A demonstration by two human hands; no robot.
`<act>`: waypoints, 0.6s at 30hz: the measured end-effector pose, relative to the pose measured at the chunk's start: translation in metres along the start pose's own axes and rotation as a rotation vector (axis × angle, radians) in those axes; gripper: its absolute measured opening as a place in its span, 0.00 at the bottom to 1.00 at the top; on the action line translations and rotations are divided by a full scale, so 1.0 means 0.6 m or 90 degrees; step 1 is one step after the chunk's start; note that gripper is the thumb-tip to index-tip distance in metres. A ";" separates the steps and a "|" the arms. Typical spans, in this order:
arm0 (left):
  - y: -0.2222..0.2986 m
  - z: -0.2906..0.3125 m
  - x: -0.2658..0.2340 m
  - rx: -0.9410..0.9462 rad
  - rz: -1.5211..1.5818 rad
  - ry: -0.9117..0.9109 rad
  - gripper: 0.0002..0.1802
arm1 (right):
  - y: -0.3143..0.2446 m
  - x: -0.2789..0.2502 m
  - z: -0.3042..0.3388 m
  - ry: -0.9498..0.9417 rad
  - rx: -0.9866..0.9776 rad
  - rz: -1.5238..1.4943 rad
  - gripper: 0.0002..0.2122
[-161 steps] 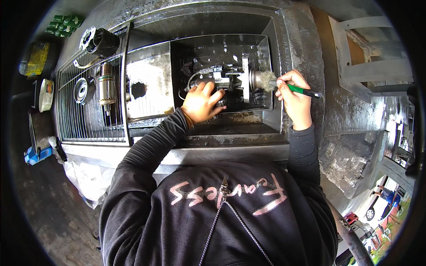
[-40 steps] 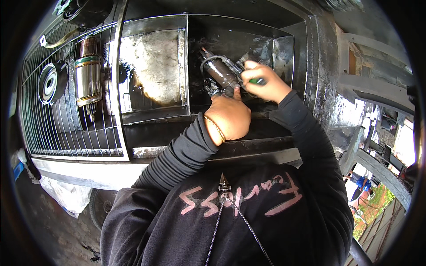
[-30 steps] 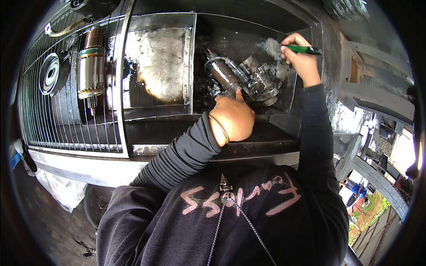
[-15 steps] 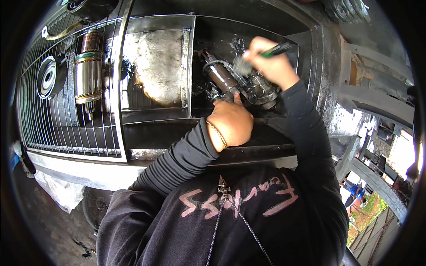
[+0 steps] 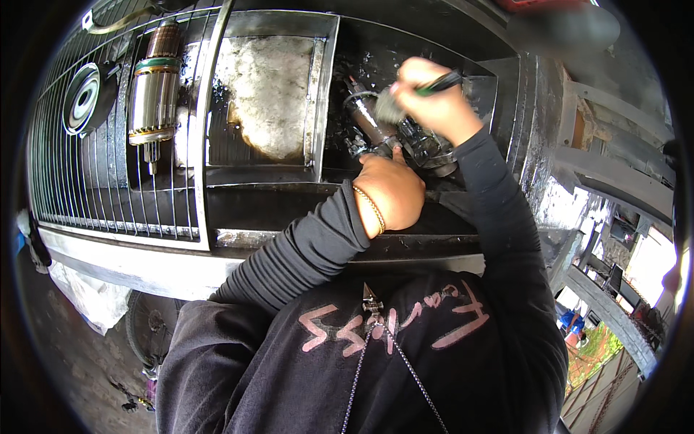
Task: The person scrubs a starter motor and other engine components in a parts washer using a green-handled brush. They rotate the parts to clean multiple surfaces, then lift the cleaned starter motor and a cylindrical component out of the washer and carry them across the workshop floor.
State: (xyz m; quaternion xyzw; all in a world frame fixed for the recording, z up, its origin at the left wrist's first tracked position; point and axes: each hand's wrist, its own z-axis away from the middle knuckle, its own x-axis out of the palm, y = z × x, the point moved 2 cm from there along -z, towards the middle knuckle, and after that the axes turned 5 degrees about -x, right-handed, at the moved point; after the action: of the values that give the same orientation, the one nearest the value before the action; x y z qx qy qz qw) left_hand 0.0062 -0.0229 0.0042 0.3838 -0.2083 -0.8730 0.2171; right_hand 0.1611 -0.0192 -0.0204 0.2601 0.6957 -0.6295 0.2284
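Across the chest of my black sweatshirt runs one line of lettering: large, slanting pink strokes, a bit patchy, upside down as I look.

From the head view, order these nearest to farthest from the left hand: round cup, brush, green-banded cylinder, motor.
From the left hand:
1. Motor: just ahead, touching it.
2. Brush: ahead, in the right hand.
3. Green-banded cylinder: off to the left.
4. Round cup: left, beyond the cylinder.
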 end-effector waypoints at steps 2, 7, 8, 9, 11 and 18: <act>-0.002 0.003 -0.001 0.011 -0.032 0.112 0.22 | 0.001 0.017 -0.008 -0.237 -0.019 0.053 0.08; 0.000 -0.004 0.004 0.007 0.002 0.011 0.25 | 0.001 0.026 -0.024 -0.143 0.019 0.024 0.09; 0.001 -0.003 0.003 0.011 -0.008 0.026 0.25 | 0.002 0.031 -0.026 -0.196 0.039 -0.022 0.10; 0.001 -0.004 0.001 0.008 -0.009 0.024 0.25 | 0.001 0.039 -0.023 -0.295 0.057 -0.069 0.11; 0.003 -0.004 0.000 -0.001 -0.013 0.018 0.25 | 0.004 0.040 -0.025 -0.286 0.048 -0.013 0.10; 0.001 0.001 -0.004 0.022 -0.037 0.060 0.23 | 0.025 0.061 -0.043 -0.507 0.076 -0.001 0.07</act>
State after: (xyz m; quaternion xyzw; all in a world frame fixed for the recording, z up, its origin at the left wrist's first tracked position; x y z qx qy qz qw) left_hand 0.0073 -0.0221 0.0065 0.4344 -0.2016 -0.8560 0.1945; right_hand 0.1434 0.0102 -0.0528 0.0077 0.5150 -0.7207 0.4641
